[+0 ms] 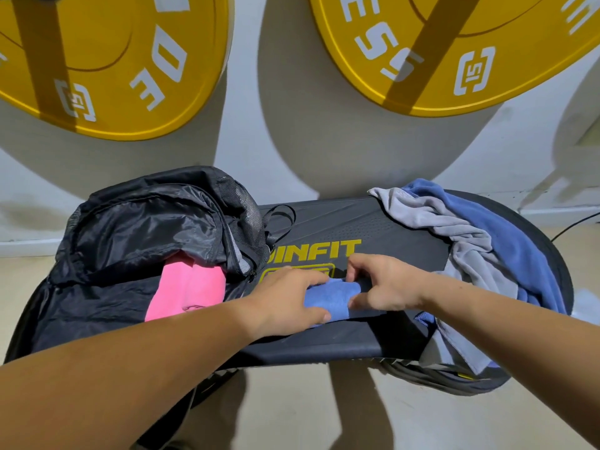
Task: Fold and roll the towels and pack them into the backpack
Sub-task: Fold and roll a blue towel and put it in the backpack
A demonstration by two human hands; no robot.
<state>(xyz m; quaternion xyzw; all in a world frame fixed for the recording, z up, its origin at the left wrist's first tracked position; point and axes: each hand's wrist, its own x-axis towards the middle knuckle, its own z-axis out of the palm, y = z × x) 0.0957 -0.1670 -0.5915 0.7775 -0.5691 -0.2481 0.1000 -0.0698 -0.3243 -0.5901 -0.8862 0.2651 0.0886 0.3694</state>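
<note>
The blue towel (331,298) lies between the two hands as a short, thick bundle, partly rolled as far as can be judged. Its long axis runs from one hand to the other, across the person's front. The left hand (292,297) is laid over the bundle's left end, with the fingers curled over the top and the thumb tucked against the near edge. The right hand (386,284) meets the right end, with fingertips bent down onto the cloth and the thumb underneath in a pinch. Both hands hold the towel and neither is free. A flat tail of the same cloth shows on the near side, so the roll looks unfinished.

The bundle rests on the black padded surface (341,222), over its yellow lettering. The backpack (146,228) sits just to the left of the left hand, unzipped, with its flap thrown back away from the person. The mouth opens toward the hands, so the left hand is the nearer one for packing. That move would probably be a short sideways carry. A rolled pink towel (185,290) already lies inside, close beside the left wrist, and takes up the near part of the opening.

Past the right hand, a crumpled grey towel (454,228) and a darker blue towel (506,241) lie heaped on the surface's end, unfolded. Beyond both hands, yellow weight plates (113,60) lean on the wall.
</note>
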